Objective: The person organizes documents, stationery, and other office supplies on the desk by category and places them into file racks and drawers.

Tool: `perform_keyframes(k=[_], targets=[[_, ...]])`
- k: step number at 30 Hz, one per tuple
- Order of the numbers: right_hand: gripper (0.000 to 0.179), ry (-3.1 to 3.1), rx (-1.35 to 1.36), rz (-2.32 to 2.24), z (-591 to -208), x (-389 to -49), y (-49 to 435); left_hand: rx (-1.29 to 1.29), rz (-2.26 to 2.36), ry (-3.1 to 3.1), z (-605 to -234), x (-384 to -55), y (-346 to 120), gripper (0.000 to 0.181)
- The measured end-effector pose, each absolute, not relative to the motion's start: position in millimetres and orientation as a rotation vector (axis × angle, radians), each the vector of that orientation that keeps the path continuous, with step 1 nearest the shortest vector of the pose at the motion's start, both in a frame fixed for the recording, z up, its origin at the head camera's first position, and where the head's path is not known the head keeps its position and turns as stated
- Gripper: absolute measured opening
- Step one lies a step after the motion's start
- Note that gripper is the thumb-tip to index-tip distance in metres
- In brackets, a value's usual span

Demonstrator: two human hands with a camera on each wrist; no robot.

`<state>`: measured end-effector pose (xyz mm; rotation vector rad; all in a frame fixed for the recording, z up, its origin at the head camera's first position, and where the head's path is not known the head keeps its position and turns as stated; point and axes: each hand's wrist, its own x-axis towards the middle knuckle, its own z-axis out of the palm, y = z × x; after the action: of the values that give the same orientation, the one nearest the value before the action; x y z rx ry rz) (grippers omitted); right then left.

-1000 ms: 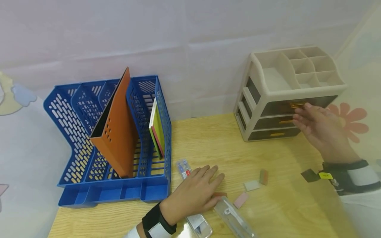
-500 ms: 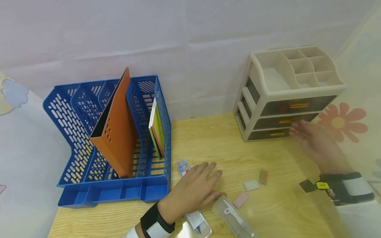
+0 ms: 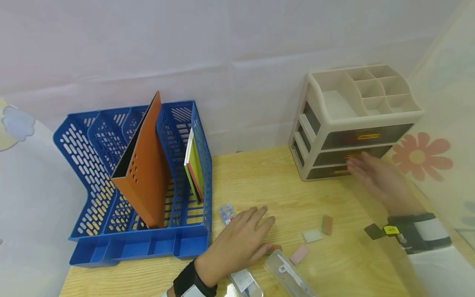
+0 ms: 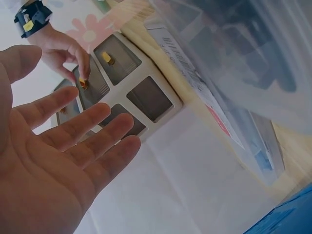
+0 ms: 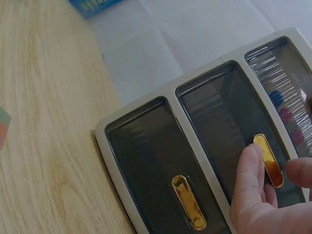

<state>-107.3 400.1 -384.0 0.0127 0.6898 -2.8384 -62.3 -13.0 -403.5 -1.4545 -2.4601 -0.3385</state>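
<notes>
My right hand [image 3: 382, 183] is at the middle drawer [image 5: 214, 122] of a beige desktop drawer unit [image 3: 315, 161]. Its fingertips touch one long edge of the gold handle [image 5: 268, 161]; the thumb stands just off the other side. The middle drawer is closed. My left hand [image 3: 237, 241], palm down with fingers spread and nothing gripped, is over a slim clear plastic case [image 3: 246, 284], partly hiding it. By the left thumb lies a small brownish block [image 3: 275, 248], mostly covered. A second clear case [image 3: 285, 272] with a white item inside sits right beside it.
A pink block [image 3: 299, 254], a white block [image 3: 313, 235] and a green-and-orange block [image 3: 327, 225] lie on the wooden table [image 3: 256, 177]. At left stands a blue file rack [image 3: 148, 246] with an orange folder [image 3: 148, 165] and thin booklets [image 3: 194, 169]. Coloured items show inside the top drawer [image 5: 278, 73].
My right hand has come down from the top drawer's handle, past the right of the middle drawer, and in to the middle handle. The left hand stays almost still. The head view has shifted slightly.
</notes>
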Motion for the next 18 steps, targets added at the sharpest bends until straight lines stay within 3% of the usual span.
perform_keyframes(k=[18], targets=[[0.026,0.71,0.074,-2.915,-383.2,-109.6,391.7,-1.391,-0.325,-2.605,-405.0,-65.8,-18.0,0.063]])
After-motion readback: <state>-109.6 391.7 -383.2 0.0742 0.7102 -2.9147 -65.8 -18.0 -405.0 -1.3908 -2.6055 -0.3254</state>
